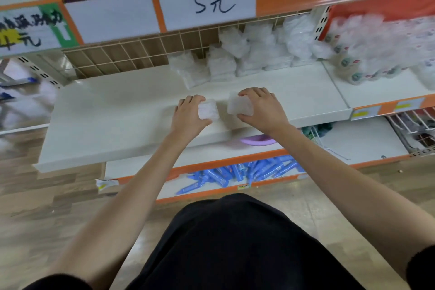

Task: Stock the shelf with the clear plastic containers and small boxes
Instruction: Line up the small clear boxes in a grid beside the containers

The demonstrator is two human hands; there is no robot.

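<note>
A shop aisle with orange-trimmed racks and a handwritten price sign [207,2] frames a white shelf [113,113] backed by a wire grid [131,54]. At the back right of this shelf, a pile of clear plastic containers [249,54] is already stacked several high against the grid. The left half and the front strip are bare apart from what the hands bring.

The left grip [188,115] grasps one clear container [208,110], with the thumb at its near edge and the fingers over the far edge. The right grip [261,108] grasps a second container [237,106] the same way. Both containers are low over the shelf near its front edge, just beside each other and well apart from the pile. Blur hides whether they rest on the shelf.

Stocking looks partly done: one section is filled, much room is left, and no small boxes are plainly visible. Blue tubes [247,172] lie on a lower shelf.
</note>
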